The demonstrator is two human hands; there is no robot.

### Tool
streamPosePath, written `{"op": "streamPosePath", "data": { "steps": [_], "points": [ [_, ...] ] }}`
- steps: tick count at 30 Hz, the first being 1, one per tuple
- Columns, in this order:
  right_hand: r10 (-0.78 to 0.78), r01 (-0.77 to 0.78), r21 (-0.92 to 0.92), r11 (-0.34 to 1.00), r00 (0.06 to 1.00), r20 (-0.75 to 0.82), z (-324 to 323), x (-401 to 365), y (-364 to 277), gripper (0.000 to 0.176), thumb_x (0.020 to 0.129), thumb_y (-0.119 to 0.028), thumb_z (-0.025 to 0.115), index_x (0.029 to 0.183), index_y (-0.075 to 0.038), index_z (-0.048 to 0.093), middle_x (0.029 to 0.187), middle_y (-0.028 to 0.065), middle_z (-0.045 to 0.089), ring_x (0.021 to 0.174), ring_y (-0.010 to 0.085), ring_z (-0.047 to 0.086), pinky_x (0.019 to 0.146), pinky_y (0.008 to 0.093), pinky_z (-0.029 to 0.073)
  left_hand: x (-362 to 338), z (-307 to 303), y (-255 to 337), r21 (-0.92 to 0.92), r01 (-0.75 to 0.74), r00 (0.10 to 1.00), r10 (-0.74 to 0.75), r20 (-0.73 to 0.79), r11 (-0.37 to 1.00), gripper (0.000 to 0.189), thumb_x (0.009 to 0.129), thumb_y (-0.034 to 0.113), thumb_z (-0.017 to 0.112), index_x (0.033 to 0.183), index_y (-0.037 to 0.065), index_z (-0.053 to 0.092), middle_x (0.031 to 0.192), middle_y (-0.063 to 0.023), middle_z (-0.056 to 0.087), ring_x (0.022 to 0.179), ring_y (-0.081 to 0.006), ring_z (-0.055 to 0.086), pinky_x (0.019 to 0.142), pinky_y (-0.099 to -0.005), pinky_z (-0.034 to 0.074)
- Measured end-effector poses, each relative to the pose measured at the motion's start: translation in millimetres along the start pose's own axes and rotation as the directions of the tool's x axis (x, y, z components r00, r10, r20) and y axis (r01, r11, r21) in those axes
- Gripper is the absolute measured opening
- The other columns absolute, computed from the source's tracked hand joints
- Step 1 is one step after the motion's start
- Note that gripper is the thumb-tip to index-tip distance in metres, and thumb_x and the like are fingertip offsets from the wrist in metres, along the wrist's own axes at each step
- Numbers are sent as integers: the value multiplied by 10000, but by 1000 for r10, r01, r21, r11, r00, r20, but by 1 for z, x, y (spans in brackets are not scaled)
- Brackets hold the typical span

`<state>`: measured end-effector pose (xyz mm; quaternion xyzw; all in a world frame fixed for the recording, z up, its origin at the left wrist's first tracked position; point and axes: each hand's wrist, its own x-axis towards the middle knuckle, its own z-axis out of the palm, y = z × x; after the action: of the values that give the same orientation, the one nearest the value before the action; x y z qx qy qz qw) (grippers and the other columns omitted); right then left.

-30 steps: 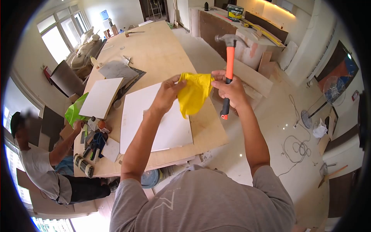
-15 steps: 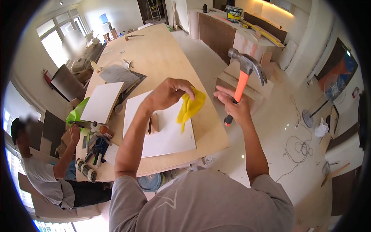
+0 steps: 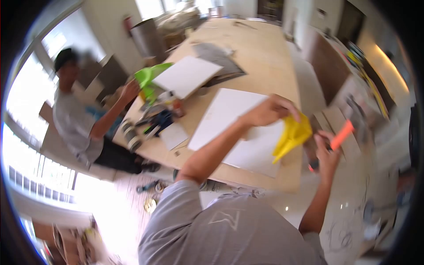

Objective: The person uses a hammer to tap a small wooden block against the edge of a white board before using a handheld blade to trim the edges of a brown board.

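Left hand [image 3: 271, 111] pinching creased yellow sheet [image 3: 293, 136], right hand [image 3: 328, 155] — orange-handled hammer [image 3: 342, 135]

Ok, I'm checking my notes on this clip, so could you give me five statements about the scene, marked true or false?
1. The left hand holds a limp yellow piece. True.
2. The right hand is empty. False: the right hand holds an orange-handled hammer.
3. Another person is beside the table, at the picture's left. True.
4. The larger white board lies on the floor. False: the larger white board lies on the table.
5. The yellow piece is spread flat. False: it hangs in folds.
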<state>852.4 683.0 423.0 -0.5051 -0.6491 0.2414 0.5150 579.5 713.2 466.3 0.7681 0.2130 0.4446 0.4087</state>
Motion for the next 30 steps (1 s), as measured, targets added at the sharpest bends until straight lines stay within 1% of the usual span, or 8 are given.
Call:
{"op": "streamPosePath", "data": {
  "steps": [5,10,12,16,22,25,26,30],
  "points": [
    [82,-150,496,855,984,155,24,-17,1,170,911,-75,652,1063,-7,617,720,10,586,447,14,375,393,194,277,-4,27,3,-76,26,998,-30,-52,997,285,824,-61,490,930,38,736,941,-69,714,889,-137,624,858,-283,477],
    [157,-166,272,948,986,57,29,-9,15,203,908,-29,631,1105,14,604,869,49,632,473,19,386,417,198,287,-19,20,-12,-195,51,988,-78,-135,980,218,858,-29,498,888,26,707,880,-33,691,810,-106,593,765,-258,468],
    [129,-150,357,922,988,81,17,-11,8,271,913,-15,611,1180,31,597,887,64,638,477,20,383,429,200,296,-27,14,-13,-417,53,961,-160,-224,907,180,881,-12,507,864,27,681,851,-9,667,790,-72,573,713,-227,455],
    [55,-107,374,921,988,146,1,-16,9,401,918,-38,614,1298,58,528,825,41,590,455,25,344,419,198,282,-28,24,-23,-510,103,975,-189,-119,854,195,891,-6,484,897,25,676,862,0,659,787,-45,575,666,-202,446],
    [64,-90,100,991,970,233,-5,-16,22,268,916,-59,638,1141,78,593,690,-18,521,476,17,360,434,205,280,-25,37,-29,-845,93,917,-376,-133,526,289,940,52,455,1196,2,580,1055,-92,653,922,-170,634,800,-283,514],
    [17,-46,132,990,977,213,3,-26,24,148,937,-106,628,1034,4,621,627,-55,469,489,5,383,431,210,268,-55,40,-66,-917,226,816,-578,-6,328,445,1006,278,384,1330,-15,472,1205,-193,603,1137,-291,581,1015,-449,437],
    [132,-158,107,982,968,214,3,-31,15,191,907,-133,658,1011,26,640,777,0,594,672,64,533,616,227,430,-63,46,-57,-921,269,750,-661,16,283,515,1025,345,318,1367,-24,427,1221,-209,590,1136,-306,579,1022,-458,434],
    [215,-231,49,972,953,214,15,-44,20,219,896,-155,663,985,41,624,742,38,602,677,91,541,631,280,457,-77,65,-58,-625,468,693,-699,-179,625,482,946,127,591,1371,-41,440,1099,-102,615,968,-183,619,839,-304,519]
  ]
}}
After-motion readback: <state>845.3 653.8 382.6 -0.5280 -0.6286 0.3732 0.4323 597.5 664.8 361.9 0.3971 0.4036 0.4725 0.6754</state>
